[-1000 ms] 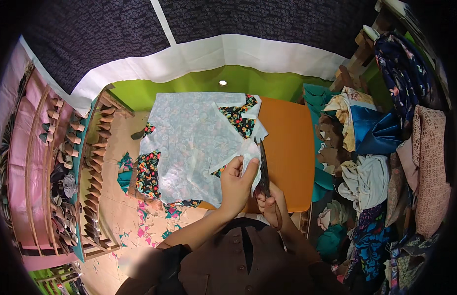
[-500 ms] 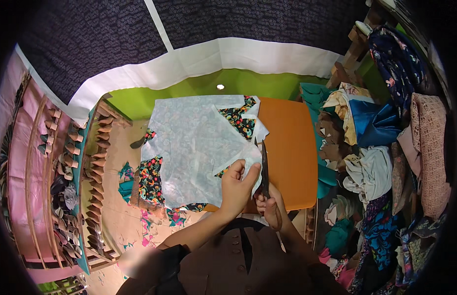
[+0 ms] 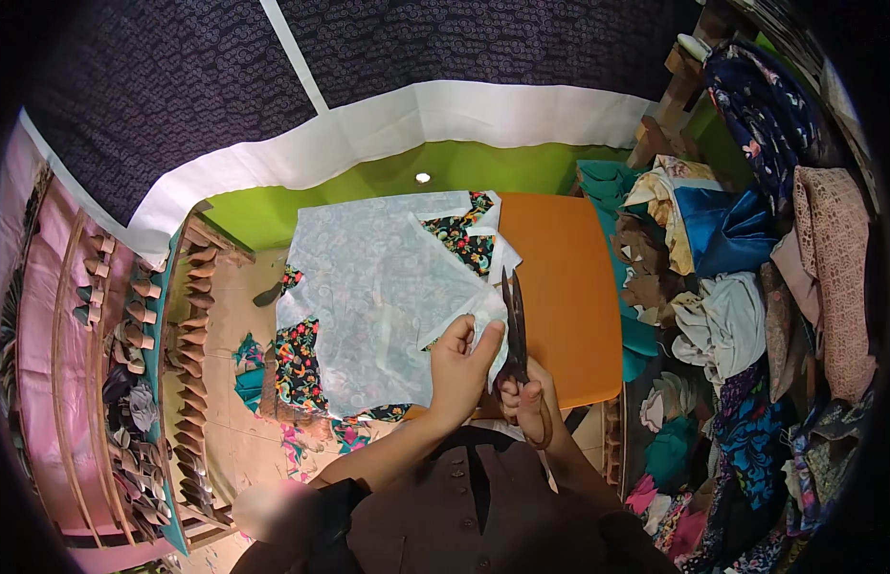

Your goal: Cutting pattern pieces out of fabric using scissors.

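Scissors [image 3: 515, 335] Found at Edge of Pale Cloth [image 3: 354, 297]

The pale cloth lay over the left and middle part of an orange tabletop [image 3: 567, 287], its near right portion lifted in the left hand [image 3: 459, 371]. That hand pinched the cloth, thumb uppermost. The right hand [image 3: 527, 400] grasped the scissors by their handles, blades pointing away from the person and slightly parted at the tips. The blades stood alongside the cloth's edge (whether cloth lay between them could not be determined). Black floral fabric [image 3: 298, 366] showed along the pale cloth's left side and near its upper right corner. Coloured scraps [image 3: 294, 450] littered the floor at left; a heap of garments, including a white cloth [image 3: 721, 325], occupied the right side.
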A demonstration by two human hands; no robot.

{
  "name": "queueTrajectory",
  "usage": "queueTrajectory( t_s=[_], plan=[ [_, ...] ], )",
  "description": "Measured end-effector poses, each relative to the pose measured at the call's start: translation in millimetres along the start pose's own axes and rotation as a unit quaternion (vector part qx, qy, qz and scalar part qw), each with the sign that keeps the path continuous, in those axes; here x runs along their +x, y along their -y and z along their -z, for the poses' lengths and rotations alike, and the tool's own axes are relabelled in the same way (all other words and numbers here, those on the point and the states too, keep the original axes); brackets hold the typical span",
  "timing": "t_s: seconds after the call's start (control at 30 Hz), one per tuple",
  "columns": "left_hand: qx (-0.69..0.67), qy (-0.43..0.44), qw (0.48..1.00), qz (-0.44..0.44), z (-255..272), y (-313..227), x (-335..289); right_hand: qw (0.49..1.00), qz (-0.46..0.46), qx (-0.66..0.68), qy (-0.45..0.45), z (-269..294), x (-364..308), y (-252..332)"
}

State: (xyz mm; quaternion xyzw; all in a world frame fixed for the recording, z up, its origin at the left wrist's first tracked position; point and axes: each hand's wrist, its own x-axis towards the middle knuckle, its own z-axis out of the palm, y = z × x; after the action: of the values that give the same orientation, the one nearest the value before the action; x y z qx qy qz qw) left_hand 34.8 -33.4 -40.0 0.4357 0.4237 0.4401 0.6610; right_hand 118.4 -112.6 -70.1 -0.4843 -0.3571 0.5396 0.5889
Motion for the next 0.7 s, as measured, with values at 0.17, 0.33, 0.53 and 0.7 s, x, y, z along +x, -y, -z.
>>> queueTrajectory(
  t_s=[0.17, 0.33, 0.53, 0.7],
  plan=[
    [-0.017, 0.003, 1.0, 0.011, 4, -3, 3, 0.98, -0.089, 0.173, -0.033, 1, 1, -3],
    [0.016, 0.031, 0.999, 0.02, 15, -5, 11, 0.983, -0.049, -0.131, -0.115, 23, 26, -22],
    [0.074, 0.181, 0.975, 0.109, 48, 16, 28, 0.81, -0.114, -0.55, -0.169, 63, 45, -68],
    [-0.025, 0.276, 0.947, 0.163, 64, 35, 37, 0.743, -0.135, -0.644, -0.119, 81, 48, -104]
  ],
)
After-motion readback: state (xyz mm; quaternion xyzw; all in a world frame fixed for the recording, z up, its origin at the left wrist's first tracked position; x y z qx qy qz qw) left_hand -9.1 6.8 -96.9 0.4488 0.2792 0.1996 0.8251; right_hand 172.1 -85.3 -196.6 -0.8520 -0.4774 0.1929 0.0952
